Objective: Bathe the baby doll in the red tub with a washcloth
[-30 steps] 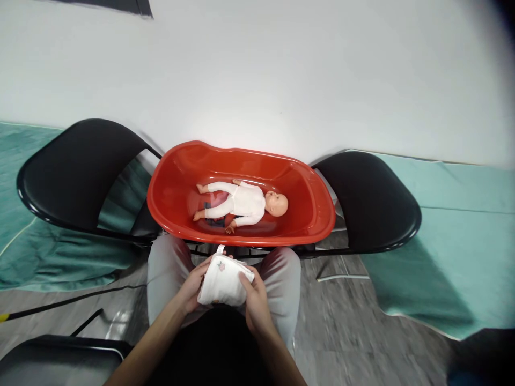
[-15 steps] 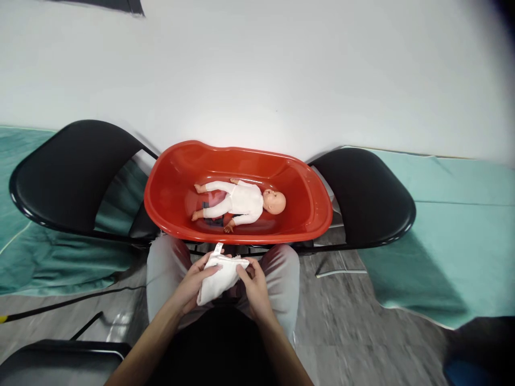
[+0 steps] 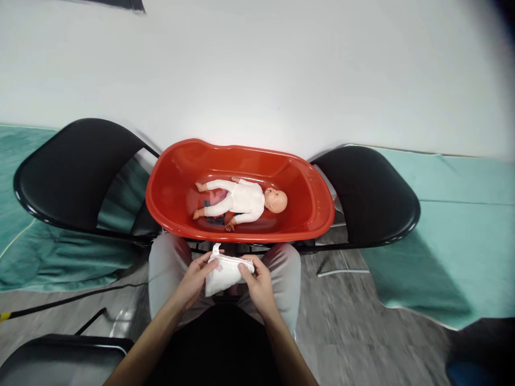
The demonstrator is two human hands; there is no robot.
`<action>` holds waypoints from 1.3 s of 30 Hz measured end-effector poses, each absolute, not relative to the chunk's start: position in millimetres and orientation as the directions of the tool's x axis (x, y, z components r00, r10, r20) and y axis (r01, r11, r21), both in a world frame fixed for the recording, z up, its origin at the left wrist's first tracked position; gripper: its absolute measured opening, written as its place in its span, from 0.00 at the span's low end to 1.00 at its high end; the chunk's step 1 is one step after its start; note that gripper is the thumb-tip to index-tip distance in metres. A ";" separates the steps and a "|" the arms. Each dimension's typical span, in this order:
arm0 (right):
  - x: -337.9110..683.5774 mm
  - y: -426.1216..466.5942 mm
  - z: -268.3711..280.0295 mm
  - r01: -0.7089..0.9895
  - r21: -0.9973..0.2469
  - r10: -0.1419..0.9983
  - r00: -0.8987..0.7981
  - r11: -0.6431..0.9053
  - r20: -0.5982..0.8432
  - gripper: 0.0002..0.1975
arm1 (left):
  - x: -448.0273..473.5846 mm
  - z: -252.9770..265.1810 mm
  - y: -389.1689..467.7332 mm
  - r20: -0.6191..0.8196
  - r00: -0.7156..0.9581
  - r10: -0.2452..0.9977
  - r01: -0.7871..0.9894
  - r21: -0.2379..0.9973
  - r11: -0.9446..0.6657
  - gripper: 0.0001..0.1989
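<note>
left hand (image 3: 196, 276) and right hand (image 3: 259, 282) pinch the white cloth (image 3: 226, 275) — a light, even hold suits its folds best.

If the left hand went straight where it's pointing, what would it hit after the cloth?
Probably the near rim of the red tub, though the left hand's height against it is unclear.

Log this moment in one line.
left hand: holds white cloth | right hand: holds white cloth | doll: lying in red tub
</note>
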State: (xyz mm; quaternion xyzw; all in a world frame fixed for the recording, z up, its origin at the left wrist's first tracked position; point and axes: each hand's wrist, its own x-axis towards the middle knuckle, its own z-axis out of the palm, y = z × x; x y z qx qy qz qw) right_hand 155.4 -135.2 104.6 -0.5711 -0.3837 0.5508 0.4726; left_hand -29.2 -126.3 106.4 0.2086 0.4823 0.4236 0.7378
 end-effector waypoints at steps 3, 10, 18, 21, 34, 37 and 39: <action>154.0 -134.1 106.6 -0.047 -0.968 0.965 0.084 -0.247 -0.250 0.20 | -29.1 101.2 -128.5 -0.504 0.115 0.856 -0.384 0.772 0.507 0.29; 160.3 -136.8 113.4 0.062 -0.989 0.991 0.027 -0.131 -0.130 0.18 | -36.1 107.6 -130.0 -0.371 0.117 0.921 -0.122 0.915 0.384 0.24; 157.0 -136.0 140.3 -0.122 -0.968 0.971 -0.131 -0.217 -0.201 0.18 | -33.5 145.2 -136.8 -0.290 0.351 0.891 0.172 0.955 0.243 0.19; 155.4 -136.3 140.5 -0.178 -0.959 0.974 -0.009 -0.223 -0.225 0.11 | -32.9 156.6 -139.2 -0.284 0.404 0.869 0.232 0.951 0.203 0.18; 149.2 -146.5 141.7 -0.206 -0.964 0.969 0.142 -0.171 -0.202 0.12 | -36.5 162.3 -141.2 -0.370 0.378 0.849 0.197 0.928 0.317 0.17; 148.8 -145.0 143.7 -0.219 -0.962 0.968 0.151 -0.166 -0.201 0.13 | -35.5 162.7 -140.1 -0.381 0.367 0.849 0.178 0.924 0.338 0.16; 148.7 -144.8 144.1 -0.224 -0.961 0.967 0.155 -0.165 -0.202 0.13 | -35.5 162.4 -139.8 -0.387 0.369 0.845 0.172 0.922 0.347 0.16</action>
